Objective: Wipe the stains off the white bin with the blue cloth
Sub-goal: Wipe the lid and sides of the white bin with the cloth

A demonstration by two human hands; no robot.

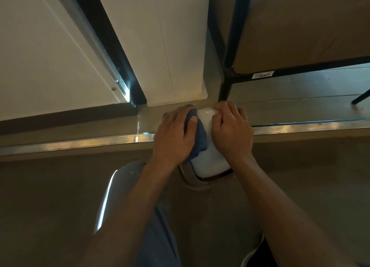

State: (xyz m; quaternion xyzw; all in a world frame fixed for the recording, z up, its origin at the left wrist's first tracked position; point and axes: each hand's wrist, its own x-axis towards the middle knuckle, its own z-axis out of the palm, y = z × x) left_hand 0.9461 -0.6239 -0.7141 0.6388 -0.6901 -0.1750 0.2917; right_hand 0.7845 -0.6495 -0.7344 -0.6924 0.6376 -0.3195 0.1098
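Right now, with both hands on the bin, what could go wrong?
The left hand presses the blue cloth against one side of the white bin while the right hand grips the other, so a hard push could tip it. The hands hide much of the bin, so stains there might be missed.

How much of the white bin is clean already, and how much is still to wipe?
Done: the white bin shows no clear stains on the strip between the hands, though the light is dim. In hand: the left hand presses the blue cloth against the bin's left side, while the right hand grips its right side to steady it. Left: the covered sides cannot be checked.
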